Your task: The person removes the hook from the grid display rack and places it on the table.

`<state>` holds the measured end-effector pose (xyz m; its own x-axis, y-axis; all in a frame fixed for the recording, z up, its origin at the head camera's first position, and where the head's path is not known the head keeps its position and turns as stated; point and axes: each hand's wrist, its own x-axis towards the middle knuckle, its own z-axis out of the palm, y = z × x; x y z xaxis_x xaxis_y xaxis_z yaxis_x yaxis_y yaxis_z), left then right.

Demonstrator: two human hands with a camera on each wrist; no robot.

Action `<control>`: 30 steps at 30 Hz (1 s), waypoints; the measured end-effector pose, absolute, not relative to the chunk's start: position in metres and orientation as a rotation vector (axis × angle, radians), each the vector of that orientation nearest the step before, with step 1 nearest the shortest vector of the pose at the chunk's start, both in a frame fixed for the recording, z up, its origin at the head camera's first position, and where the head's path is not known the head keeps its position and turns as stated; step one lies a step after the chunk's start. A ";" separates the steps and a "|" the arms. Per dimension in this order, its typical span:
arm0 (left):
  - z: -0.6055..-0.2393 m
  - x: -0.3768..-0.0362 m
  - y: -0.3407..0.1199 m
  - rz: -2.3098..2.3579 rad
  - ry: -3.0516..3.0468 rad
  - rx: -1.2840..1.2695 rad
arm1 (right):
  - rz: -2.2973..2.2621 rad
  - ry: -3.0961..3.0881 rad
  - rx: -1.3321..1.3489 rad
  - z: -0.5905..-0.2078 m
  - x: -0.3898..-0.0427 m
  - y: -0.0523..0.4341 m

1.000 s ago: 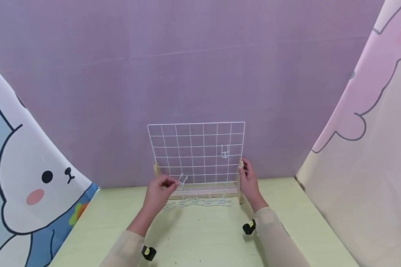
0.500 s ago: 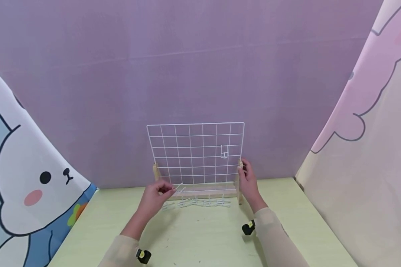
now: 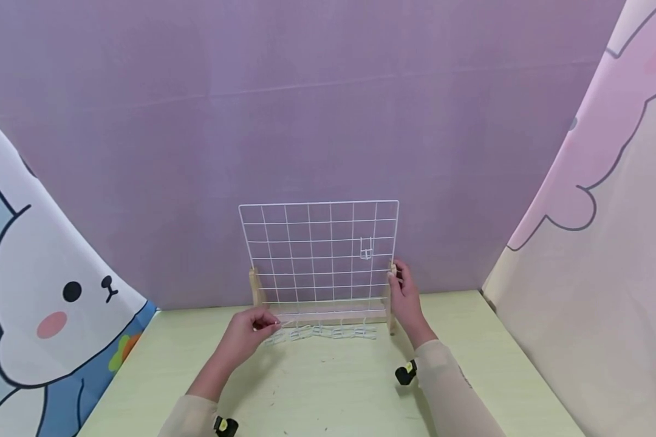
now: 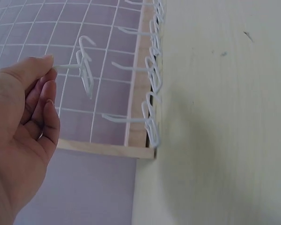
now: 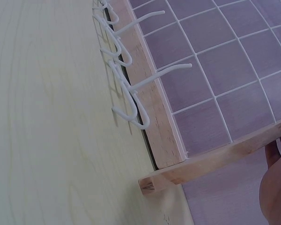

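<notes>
In the head view a white wire grid panel stands upright in a wooden stand. Thumb and fingertips of my left hand pinch the straight prong of a white wire hook, held out in front of the panel's lower left. The right hand grips the wooden post at the panel's right side; most of that hand lies outside the right wrist view. One white hook hangs on the grid at upper right. Several loose hooks lie in a row along the stand's base.
Pale yellow table reaches forward from the stand, with small dark specks on it. Behind rises a purple backdrop. Cartoon-printed cloths flank both sides, a rabbit print at left. A black wrist camera sits at the left sleeve.
My left hand has moved down and to the left with the hook, from before the grid to just above the row of hooks. The right hand keeps its grip on the post.
</notes>
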<state>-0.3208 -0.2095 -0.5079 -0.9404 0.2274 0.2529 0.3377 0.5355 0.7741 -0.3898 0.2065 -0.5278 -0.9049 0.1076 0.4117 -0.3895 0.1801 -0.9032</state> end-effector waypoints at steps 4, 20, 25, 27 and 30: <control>-0.511 -0.319 -0.214 -1.372 -2.661 -0.472 | 1.769 -2.076 0.274 -0.531 -0.393 0.207; -0.525 -0.318 -0.221 -1.371 -2.711 -0.462 | 1.788 -2.075 0.268 -0.532 -0.392 0.207; -0.527 -0.318 -0.221 -1.372 -2.710 -0.458 | 1.783 -2.076 0.274 -0.532 -0.393 0.207; -0.528 -0.317 -0.222 -1.370 -2.709 -0.461 | 1.778 -2.075 0.272 -0.532 -0.393 0.207; -0.529 -0.317 -0.222 -1.376 -2.706 -0.467 | 1.777 -2.074 0.267 -0.531 -0.393 0.207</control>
